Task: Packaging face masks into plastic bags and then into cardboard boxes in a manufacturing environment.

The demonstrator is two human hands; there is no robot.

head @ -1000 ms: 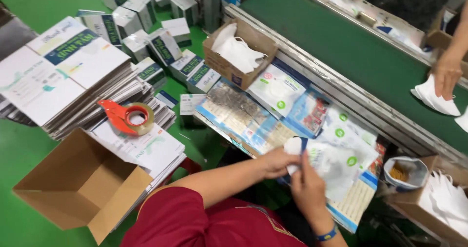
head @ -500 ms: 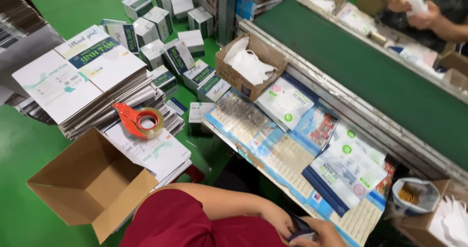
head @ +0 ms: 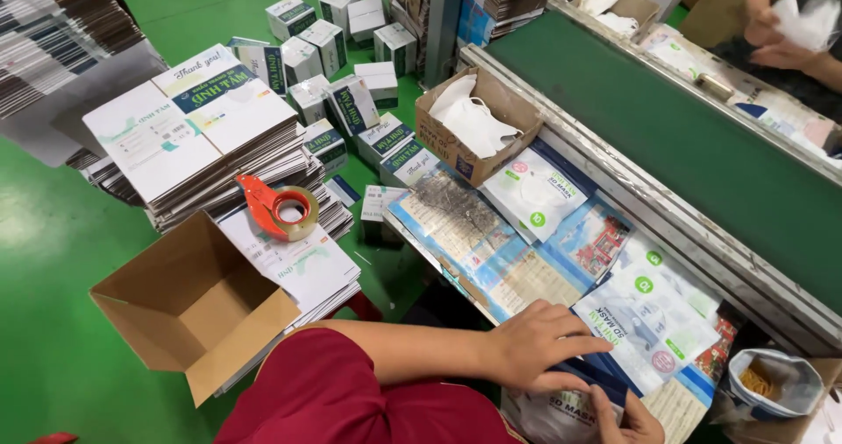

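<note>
My left hand (head: 535,349) reaches in from a red sleeve and grips the dark blue top edge of a white mask packet (head: 561,412) at the near edge of the work board. My right hand (head: 633,419), mostly cut off at the bottom, holds the same packet from the other side. Just beyond my fingers lies a loose stack of white and blue mask packets (head: 653,308). Another single packet (head: 533,190) lies farther up the board.
Left of me are an open cardboard box (head: 189,308), an orange tape dispenser (head: 282,207) on stacked flat cartons (head: 189,137), and several small boxes (head: 351,102). A carton of white masks (head: 474,121) borders the green conveyor belt (head: 702,146). A co-worker's hands (head: 776,34) hold a mask. A bag of rubber bands (head: 763,381) sits right.
My view has swung left and down. My hands, which held a white mask over the packets a second ago, dropped to the board's near edge and now grip a packet.
</note>
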